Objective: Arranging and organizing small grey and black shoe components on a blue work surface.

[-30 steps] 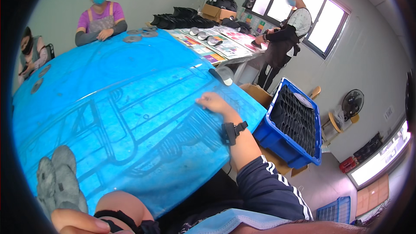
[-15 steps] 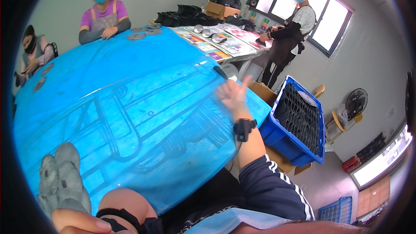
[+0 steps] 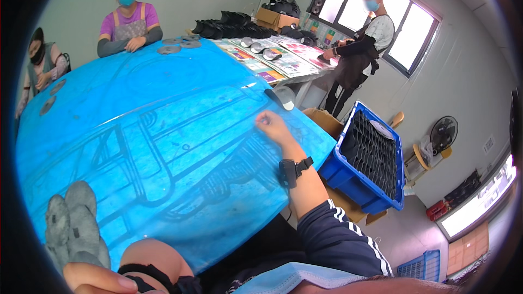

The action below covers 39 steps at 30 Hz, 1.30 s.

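At the lower left edge the left hand [image 3: 101, 280] shows only in part; it is just beside a stack of grey pads [image 3: 73, 228], and I cannot tell whether it grips them. The pads lie on the near edge of the blue table [image 3: 163, 130]. Further out, the right hand [image 3: 272, 128] rests on the table with fingers curled, holding nothing that I can see. To the right of the table a blue crate [image 3: 365, 169] stands on the floor. At the far side, two people sit, with grey discs [image 3: 174, 46] before them, and one person stands near the window.
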Tool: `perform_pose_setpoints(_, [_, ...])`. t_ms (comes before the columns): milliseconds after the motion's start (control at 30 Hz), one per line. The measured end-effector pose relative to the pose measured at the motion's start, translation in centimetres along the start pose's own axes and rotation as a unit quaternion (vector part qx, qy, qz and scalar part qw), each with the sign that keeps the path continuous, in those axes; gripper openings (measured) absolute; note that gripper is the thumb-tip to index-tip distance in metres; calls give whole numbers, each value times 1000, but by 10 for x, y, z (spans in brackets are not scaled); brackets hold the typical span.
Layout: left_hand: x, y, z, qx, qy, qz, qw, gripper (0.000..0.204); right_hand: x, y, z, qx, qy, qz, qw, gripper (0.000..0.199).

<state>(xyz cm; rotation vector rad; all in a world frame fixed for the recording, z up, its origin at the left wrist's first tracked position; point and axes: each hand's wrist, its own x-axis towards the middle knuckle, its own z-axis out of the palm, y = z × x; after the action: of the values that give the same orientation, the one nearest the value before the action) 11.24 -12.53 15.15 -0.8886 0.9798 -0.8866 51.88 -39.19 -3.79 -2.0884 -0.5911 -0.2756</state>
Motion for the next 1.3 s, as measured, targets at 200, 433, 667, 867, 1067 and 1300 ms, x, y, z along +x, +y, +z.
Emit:
perform_pose_setpoints(200, [21,15,4,-451,-33,-575,682,11,-2,7,-23,-29,31,-6,999,10])
perform_pose_setpoints(433, [28,20,0,-462,-21,-667,584,13,0,-1,-14,-16,31,-28,999,9])
perform_pose_setpoints(667, [12,56,-18,-506,21,-769,390,23,-3,4,-15,20,24,-8,999,9])
perform_pose_setpoints(867, [9,64,-23,-511,37,-795,325,22,-2,4,-19,20,13,-17,1000,9])
perform_pose_setpoints(1067, [12,41,1,-528,54,-638,557,10,-1,7,-15,16,27,-29,999,9])
perform_pose_setpoints(1300, [-4,60,-15,-482,-101,-607,624,16,-5,-2,-16,-37,41,-23,998,15])
